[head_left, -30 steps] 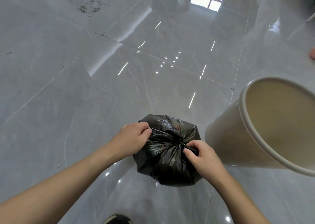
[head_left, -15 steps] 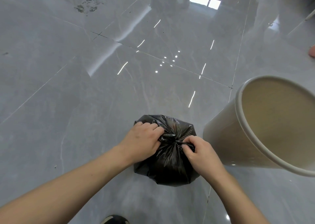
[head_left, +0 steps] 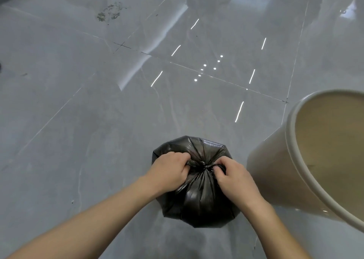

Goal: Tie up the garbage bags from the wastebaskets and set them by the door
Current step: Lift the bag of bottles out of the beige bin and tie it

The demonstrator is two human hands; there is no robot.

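left hand (head_left: 167,172) and right hand (head_left: 234,177) pinch knot — garbage bag (head_left: 199,205) beneath.

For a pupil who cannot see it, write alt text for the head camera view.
Two bare hands, the left hand and the right hand, pinch the gathered neck of a black garbage bag sitting on a glossy grey tiled floor. An empty cream wastebasket stands just to its right.

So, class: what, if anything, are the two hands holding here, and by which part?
Both the left hand and the right hand grip the black garbage bag at its gathered neck, on either side of the knot.
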